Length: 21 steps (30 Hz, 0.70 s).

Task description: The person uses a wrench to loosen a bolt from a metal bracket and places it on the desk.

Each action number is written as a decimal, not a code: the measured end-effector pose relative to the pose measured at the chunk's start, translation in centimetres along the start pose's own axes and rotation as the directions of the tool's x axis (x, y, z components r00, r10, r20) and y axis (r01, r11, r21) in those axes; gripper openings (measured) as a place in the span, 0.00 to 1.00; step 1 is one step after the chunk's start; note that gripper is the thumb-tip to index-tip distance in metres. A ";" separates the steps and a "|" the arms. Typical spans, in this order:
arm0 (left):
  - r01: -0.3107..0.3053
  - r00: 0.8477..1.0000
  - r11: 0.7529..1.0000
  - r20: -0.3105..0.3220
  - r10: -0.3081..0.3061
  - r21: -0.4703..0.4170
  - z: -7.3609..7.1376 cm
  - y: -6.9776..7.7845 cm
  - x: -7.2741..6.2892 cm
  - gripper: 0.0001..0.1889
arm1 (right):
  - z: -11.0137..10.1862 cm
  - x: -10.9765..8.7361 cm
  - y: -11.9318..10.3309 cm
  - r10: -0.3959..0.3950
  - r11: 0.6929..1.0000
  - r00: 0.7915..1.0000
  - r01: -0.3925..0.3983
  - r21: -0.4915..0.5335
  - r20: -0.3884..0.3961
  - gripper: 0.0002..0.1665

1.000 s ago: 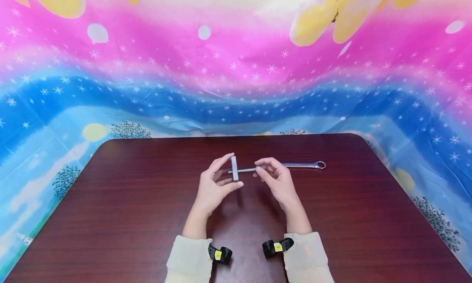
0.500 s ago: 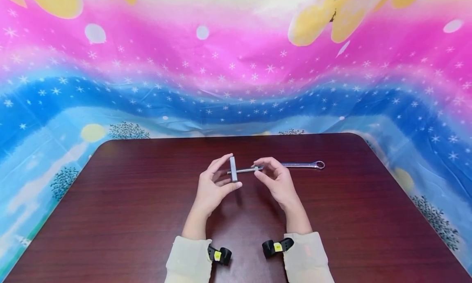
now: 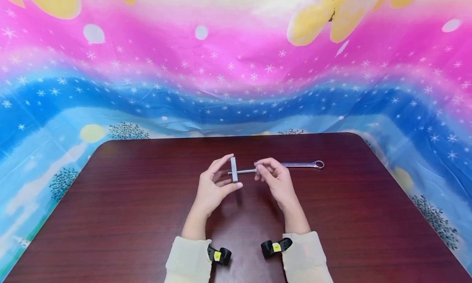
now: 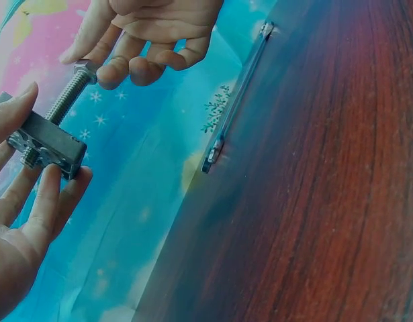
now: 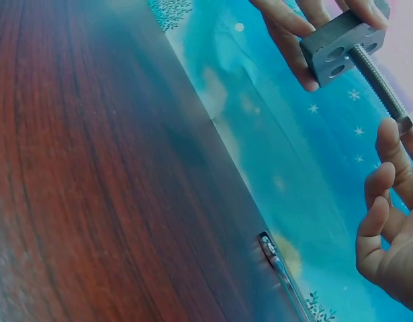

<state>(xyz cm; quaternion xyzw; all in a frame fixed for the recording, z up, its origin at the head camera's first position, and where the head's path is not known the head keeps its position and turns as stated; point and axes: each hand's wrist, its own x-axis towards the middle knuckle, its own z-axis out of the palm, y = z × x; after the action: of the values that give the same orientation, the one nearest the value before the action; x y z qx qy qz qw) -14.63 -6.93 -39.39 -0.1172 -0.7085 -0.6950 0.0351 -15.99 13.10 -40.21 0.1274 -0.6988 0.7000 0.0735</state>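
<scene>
My left hand grips a grey metal block by its edges, thumb on one side and fingers on the other. Several round holes show in the block's face in the right wrist view. A long threaded bolt runs through the block, with its tip sticking out on the far side. At the other end, my right hand pinches the hex head of the bolt between thumb and fingers. Both hands hold the pieces above the table.
A combination wrench lies on the dark red wooden table, behind and to the right of my right hand. A colourful patterned cloth hangs around the table's back and sides.
My right thumb and fingers opened slightly off the bolt head half a second ago and have closed on it again. The left hand and block stay nearly still.
</scene>
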 end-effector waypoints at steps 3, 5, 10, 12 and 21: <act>0.000 1.000 1.000 -0.008 0.000 -0.002 -0.1 -0.1 0.0 0.40 | -0.1 -0.1 -0.1 -0.025 0.999 1.000 0.026 -0.032 0.018 0.13; -0.003 1.000 1.000 -0.014 0.003 -0.003 -0.2 -0.2 0.1 0.39 | -0.3 -0.2 0.0 -0.051 0.997 0.998 0.054 -0.055 0.047 0.17; -0.005 1.000 1.000 -0.015 0.005 -0.002 -0.3 -0.3 0.0 0.39 | -0.2 -0.2 0.0 -0.059 0.995 0.996 0.064 -0.077 0.064 0.19; -0.004 1.000 1.000 -0.013 0.004 -0.001 -0.2 -0.2 0.0 0.39 | -0.1 -0.2 0.0 -0.035 0.997 0.998 0.039 -0.063 0.056 0.17; -0.003 1.000 1.000 0.019 0.003 0.016 0.1 0.1 -0.1 0.39 | 0.2 0.0 -0.1 0.032 0.999 0.999 -0.033 -0.041 -0.031 0.12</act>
<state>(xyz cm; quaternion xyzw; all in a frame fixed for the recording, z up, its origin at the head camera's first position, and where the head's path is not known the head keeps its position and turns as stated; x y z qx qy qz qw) -14.48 -6.82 -39.32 -0.1246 -0.7143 -0.6880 0.0304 -15.96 12.95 -40.15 0.1037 -0.7139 0.6885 0.0753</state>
